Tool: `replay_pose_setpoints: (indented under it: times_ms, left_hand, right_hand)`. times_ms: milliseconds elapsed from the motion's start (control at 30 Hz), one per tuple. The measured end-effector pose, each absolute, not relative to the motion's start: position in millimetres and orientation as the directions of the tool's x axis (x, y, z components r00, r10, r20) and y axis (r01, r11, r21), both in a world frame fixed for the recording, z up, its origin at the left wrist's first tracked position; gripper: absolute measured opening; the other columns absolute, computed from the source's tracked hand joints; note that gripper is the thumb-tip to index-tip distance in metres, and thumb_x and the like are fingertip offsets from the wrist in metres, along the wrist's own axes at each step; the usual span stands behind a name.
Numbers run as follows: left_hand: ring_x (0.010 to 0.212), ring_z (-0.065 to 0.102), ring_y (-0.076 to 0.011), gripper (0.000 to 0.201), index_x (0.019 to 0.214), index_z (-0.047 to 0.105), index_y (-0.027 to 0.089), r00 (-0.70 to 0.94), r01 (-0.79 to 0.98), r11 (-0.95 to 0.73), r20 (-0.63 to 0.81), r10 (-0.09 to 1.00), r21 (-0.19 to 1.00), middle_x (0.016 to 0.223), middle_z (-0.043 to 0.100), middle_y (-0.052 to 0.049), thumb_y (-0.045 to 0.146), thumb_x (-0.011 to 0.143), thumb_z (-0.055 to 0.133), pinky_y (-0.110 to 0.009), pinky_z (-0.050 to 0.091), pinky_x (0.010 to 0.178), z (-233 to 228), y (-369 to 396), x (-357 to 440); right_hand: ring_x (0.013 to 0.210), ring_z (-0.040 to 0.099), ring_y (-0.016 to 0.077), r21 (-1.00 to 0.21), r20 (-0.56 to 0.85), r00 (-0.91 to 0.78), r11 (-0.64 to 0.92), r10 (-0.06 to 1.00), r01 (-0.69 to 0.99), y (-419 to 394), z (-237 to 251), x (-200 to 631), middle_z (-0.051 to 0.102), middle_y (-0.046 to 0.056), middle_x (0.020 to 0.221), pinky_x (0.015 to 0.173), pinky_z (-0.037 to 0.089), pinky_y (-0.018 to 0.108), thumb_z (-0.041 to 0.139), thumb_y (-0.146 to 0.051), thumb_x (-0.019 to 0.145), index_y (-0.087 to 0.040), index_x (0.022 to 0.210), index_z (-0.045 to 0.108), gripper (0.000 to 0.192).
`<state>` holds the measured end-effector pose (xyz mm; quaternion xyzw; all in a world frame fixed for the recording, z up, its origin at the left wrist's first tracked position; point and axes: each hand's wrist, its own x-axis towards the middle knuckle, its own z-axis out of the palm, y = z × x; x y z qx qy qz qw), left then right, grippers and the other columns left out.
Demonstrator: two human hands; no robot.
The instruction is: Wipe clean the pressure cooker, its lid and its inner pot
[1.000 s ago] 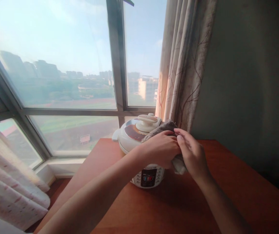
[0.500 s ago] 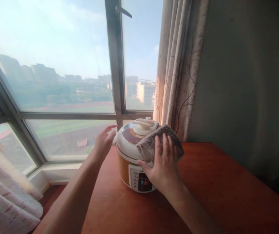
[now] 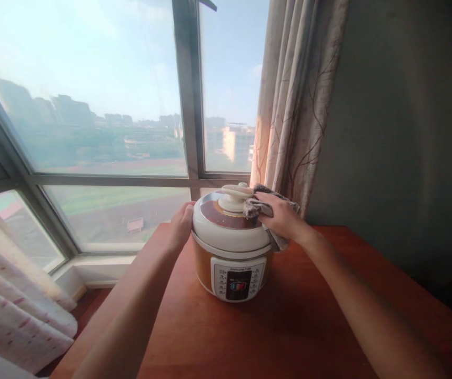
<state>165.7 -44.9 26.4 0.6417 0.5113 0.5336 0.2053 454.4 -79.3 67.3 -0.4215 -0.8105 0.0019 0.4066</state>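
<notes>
An electric pressure cooker with a white-rimmed lid, a brown body and a front control panel stands upright on the wooden table. My left hand holds the left side of its lid, thumb along the edge and the other fingers mostly hidden. In my right hand is a bunched grey towel, pressed to the right part of the lid beside the white lid handle. Part of the towel hangs down over the cooker's right side.
The reddish-brown table reaches toward a dark wall on the right. Behind the cooker are a window frame and a long curtain. Another pale curtain hangs at the lower left.
My left hand has come to the cooker's left side from just off it. My right hand has moved up and farther back on the lid, and the towel is now crumpled instead of flat.
</notes>
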Motion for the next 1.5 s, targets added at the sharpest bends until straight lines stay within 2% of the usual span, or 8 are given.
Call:
replay_pose_setpoints:
  times_ms: [233,533,767,933,1067,1200,1367,1500]
  left_hand:
    - [0.103,0.060,-0.0268,0.047,0.102,0.067,0.015,-0.091,0.460,-0.398,0.488,0.868,0.794,0.103,0.071,-0.010,0.040,0.090,0.030,-0.038,0.045,0.093,27,-45,166]
    - [0.103,0.062,-0.0290,0.051,0.104,0.069,0.014,-0.090,0.496,-0.396,0.499,0.862,0.773,0.104,0.072,-0.010,0.042,0.089,0.029,-0.039,0.048,0.090,24,-43,164]
    - [0.105,0.062,-0.0302,0.050,0.105,0.071,0.016,-0.121,0.493,-0.364,0.477,0.871,0.790,0.101,0.074,-0.009,0.043,0.088,0.032,-0.040,0.049,0.090,27,-47,166]
    - [0.107,0.061,-0.0298,0.050,0.105,0.072,0.018,-0.092,0.479,-0.392,0.490,0.867,0.785,0.104,0.074,-0.008,0.041,0.089,0.031,-0.039,0.048,0.092,29,-50,168]
    - [0.105,0.061,-0.0291,0.051,0.105,0.073,0.017,-0.075,0.467,-0.415,0.503,0.861,0.780,0.099,0.074,-0.008,0.040,0.089,0.030,-0.037,0.048,0.091,30,-52,169]
    - [0.101,0.062,-0.0279,0.053,0.106,0.073,0.017,-0.052,0.465,-0.412,0.489,0.871,0.783,0.097,0.074,-0.007,0.042,0.090,0.029,-0.035,0.048,0.090,30,-52,168]
    - [0.101,0.062,-0.0270,0.053,0.106,0.073,0.017,-0.068,0.440,-0.418,0.493,0.867,0.795,0.098,0.074,-0.006,0.043,0.091,0.029,-0.033,0.048,0.088,26,-50,168]
    - [0.099,0.062,-0.0258,0.052,0.104,0.074,0.016,-0.119,0.434,-0.391,0.482,0.868,0.812,0.097,0.074,-0.006,0.043,0.091,0.031,-0.032,0.048,0.087,24,-49,170]
  right_hand:
    - [0.107,0.065,0.0211,-0.458,0.510,-0.452,0.676,0.732,0.578,-18,94,466,0.075,-0.001,0.107,0.098,0.049,0.034,0.062,-0.026,0.079,-0.026,0.107,0.073,0.030]
    - [0.088,0.070,0.0274,-0.569,0.415,-0.163,0.396,0.895,0.720,9,77,470,0.076,0.006,0.088,0.082,0.053,0.036,0.069,-0.031,0.075,-0.019,0.087,0.073,0.018]
    - [0.103,0.068,0.0309,-0.516,0.585,-0.041,0.411,0.810,0.751,-54,58,473,0.074,0.008,0.109,0.090,0.052,0.042,0.059,-0.028,0.076,-0.022,0.111,0.071,0.037]
    - [0.135,0.046,0.0315,-0.297,0.817,-0.202,0.694,0.540,0.656,-127,24,451,0.058,0.007,0.140,0.113,0.034,0.053,0.054,-0.033,0.082,-0.024,0.133,0.057,0.052]
    - [0.145,0.031,0.0343,-0.187,0.861,-0.217,0.683,0.460,0.707,-164,-9,431,0.044,0.008,0.152,0.115,0.025,0.060,0.052,-0.035,0.083,-0.026,0.147,0.040,0.066]
    - [0.144,0.031,0.0357,-0.154,0.870,-0.215,0.660,0.443,0.736,-152,-21,433,0.041,0.008,0.154,0.116,0.023,0.061,0.054,-0.039,0.079,-0.028,0.148,0.037,0.072]
    - [0.130,0.050,0.0307,-0.397,0.867,0.068,0.603,0.493,0.692,-101,0,456,0.059,0.011,0.135,0.113,0.032,0.052,0.051,-0.036,0.081,-0.022,0.131,0.056,0.053]
    - [0.106,0.064,0.0307,-0.689,0.619,0.227,0.382,0.751,0.616,-57,27,481,0.072,0.011,0.104,0.093,0.049,0.042,0.054,-0.041,0.080,-0.020,0.097,0.071,0.032]
